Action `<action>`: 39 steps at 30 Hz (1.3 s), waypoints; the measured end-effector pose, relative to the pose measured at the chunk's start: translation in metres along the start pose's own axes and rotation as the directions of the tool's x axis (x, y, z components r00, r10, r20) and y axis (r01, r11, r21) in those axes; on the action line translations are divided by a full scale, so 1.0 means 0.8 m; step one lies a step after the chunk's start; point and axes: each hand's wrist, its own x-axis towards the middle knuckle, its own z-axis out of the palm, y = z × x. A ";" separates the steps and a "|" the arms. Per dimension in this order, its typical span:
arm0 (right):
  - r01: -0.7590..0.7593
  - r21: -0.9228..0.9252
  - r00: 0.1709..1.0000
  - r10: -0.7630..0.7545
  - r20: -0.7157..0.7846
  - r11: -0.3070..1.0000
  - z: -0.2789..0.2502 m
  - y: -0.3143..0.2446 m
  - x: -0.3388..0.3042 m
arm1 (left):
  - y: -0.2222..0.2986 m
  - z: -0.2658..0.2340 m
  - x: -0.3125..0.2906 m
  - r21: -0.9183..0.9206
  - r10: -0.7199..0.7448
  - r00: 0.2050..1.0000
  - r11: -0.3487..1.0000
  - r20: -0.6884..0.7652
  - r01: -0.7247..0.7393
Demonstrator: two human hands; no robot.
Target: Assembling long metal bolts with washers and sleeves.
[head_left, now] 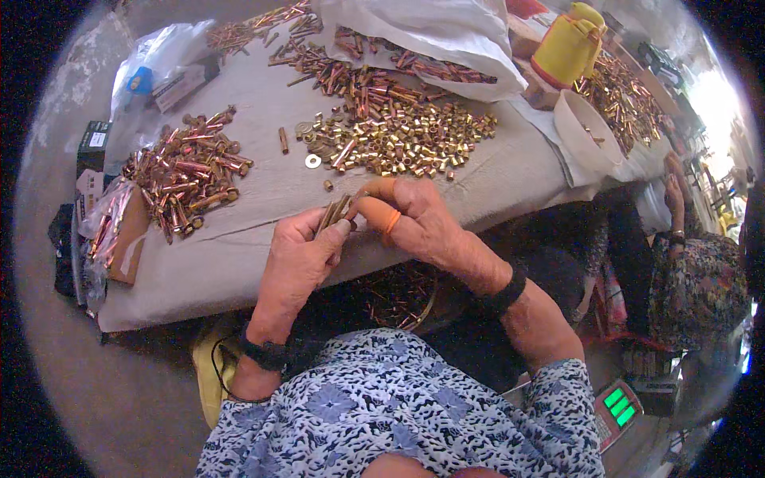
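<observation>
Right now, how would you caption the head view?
Left hand holding slim metal pieces, right hand beside it, before piles of small metal parts on a table.

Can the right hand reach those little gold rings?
Probably yes: the gold rings lie just beyond the right hand, nothing seen between, though its fingers are at the metal pieces in the left hand.

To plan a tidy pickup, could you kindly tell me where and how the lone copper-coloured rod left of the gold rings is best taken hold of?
I'd likely pinch the rod around its middle, across its long sides, coming from above and slightly left: it is slender, lies apart, and a pale washer sits close on its right.
</observation>
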 end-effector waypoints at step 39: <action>0.237 -0.548 0.952 -0.303 -0.032 0.802 -0.018 0.039 -0.013 | -0.005 0.000 0.010 0.217 0.105 0.994 0.971 0.010 -0.105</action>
